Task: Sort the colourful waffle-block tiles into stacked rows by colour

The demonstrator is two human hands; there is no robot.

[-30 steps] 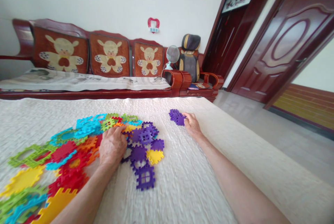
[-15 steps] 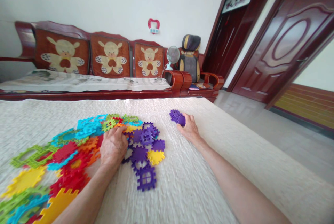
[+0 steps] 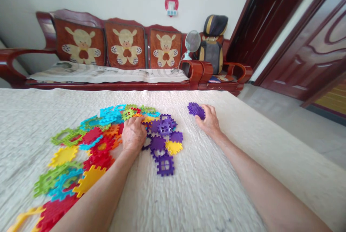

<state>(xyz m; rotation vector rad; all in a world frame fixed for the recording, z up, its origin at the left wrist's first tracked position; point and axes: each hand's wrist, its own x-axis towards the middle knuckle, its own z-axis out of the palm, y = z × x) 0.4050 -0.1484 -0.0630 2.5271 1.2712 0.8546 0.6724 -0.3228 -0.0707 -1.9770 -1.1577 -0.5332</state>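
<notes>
Little has shifted since a moment ago: the right hand (image 3: pixel 210 123) stays at the purple stack (image 3: pixel 195 109), fingers closed on its near edge, on the quilt (image 3: pixel 194 196) well right of the tile pile (image 3: pixel 92 145). The left hand (image 3: pixel 133 134) lies knuckles-up on that pile beside loose purple tiles (image 3: pixel 165 163); I cannot tell whether it grips anything.
</notes>
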